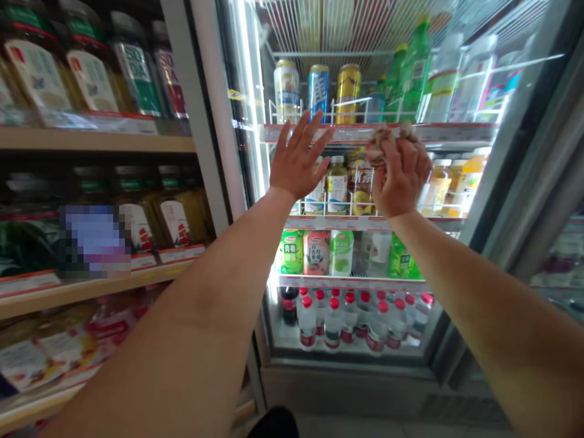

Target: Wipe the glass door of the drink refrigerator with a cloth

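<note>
My left hand (298, 157) is raised with its fingers spread, palm toward the glass front of a lit drinks fridge (365, 369). It appears to rest flat on the glass. To its right, my right hand (404, 176) is closed around a crumpled, light brownish cloth (378, 143), pressed toward the same glass at about the height of the upper shelf edge (347, 134). Behind the hands, a bottle with a white label (337, 185) and a dark bottle with a lemon picture (362, 188) show on the second shelf.
Cans such as a blue one (318, 88) and green bottles (416, 73) stand on the top shelf. Cartons (316, 252) fill the third, and red-capped bottles (333, 322) the bottom. Wooden shelving (95, 141) with drinks flanks the fridge on the left.
</note>
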`<state>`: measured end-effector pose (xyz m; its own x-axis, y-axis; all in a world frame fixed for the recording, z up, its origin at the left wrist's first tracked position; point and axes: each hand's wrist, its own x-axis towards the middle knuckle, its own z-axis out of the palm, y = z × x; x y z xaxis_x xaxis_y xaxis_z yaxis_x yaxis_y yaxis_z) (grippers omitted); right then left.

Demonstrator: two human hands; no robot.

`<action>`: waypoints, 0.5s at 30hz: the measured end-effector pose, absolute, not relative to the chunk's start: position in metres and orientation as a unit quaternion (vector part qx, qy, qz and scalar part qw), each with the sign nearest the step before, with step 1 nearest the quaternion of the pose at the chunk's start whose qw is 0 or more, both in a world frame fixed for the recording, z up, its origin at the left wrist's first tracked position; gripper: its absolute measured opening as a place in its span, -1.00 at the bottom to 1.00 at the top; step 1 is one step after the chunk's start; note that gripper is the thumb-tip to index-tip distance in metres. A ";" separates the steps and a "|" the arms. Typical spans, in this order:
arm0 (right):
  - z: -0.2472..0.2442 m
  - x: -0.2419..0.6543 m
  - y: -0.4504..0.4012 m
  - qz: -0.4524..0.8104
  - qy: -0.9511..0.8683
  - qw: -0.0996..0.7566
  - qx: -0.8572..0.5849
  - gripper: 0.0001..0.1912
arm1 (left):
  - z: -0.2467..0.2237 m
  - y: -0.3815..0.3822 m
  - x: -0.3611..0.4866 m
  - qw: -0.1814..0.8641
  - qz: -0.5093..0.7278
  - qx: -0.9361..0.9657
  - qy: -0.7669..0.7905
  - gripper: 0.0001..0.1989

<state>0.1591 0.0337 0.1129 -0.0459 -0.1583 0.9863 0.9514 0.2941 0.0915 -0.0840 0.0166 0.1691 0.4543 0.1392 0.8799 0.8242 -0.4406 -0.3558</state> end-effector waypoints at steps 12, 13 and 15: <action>0.108 0.159 0.030 -0.448 -0.623 0.540 -0.346 -0.45 | 0.169 0.015 -0.085 0.408 -0.420 -0.748 -0.314 -0.39; 0.109 0.159 0.031 -0.446 -0.600 0.562 -0.354 -0.44 | 0.169 0.015 -0.085 0.406 -0.422 -0.749 -0.309 -0.39; 0.109 0.159 0.031 -0.445 -0.579 0.580 -0.361 -0.44 | 0.169 0.015 -0.085 0.403 -0.426 -0.751 -0.305 -0.38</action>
